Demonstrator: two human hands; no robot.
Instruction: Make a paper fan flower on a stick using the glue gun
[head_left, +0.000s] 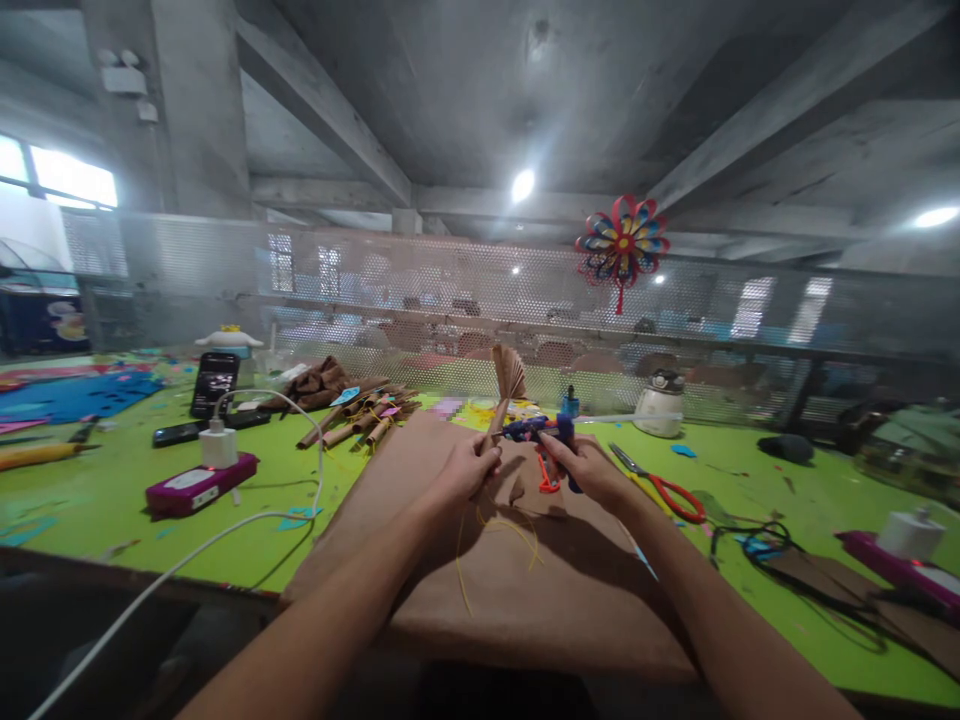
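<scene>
My left hand (466, 474) is closed around the lower end of a pleated brown paper fan (509, 374), whose folds spread upward. In my right hand (591, 466) is a dark blue glue gun (564, 430), its nozzle pointing left at the base of the fan. Whether the nozzle touches the paper I cannot tell. An orange part (549, 474) shows just below the gun. Thin yellow string (534, 545) trails beneath my left hand onto a large sheet of brown paper (375, 540). A small brown paper scrap (517, 488) lies between my hands.
Rolled brown paper pieces (375, 425) are heaped at left, near a phone (214, 384) and a purple power strip (201, 484) with a white cable. Orange-handled scissors (667, 490) lie at right, before a white jar (659, 405). A perforated screen (450, 300) stands behind the green table.
</scene>
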